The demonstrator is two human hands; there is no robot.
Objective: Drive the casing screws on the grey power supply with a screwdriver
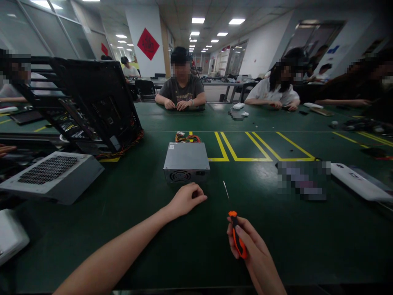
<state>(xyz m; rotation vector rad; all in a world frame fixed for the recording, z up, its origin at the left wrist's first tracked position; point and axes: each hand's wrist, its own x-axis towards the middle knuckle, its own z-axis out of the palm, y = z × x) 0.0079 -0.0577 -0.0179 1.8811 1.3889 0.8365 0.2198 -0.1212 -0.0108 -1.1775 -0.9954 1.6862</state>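
On the green tabletop (172, 262), my right grip (252, 243) clasps a screwdriver (236, 237); I can't tell whether my left grip (185, 200) is closed. Just beyond it, the metal box (187, 156) looks heavy; clasp its sides.

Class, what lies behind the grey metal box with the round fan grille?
Thin multicoloured cables and a whitish connector show behind the grey metal box; whatever lies lower is covered.

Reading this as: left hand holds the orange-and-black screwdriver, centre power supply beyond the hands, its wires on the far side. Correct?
Not quite: the head view shows the screwdriver in the right hand, not the left hand. The rest stands: the centre power supply is beyond the hands, its wires on the far side.
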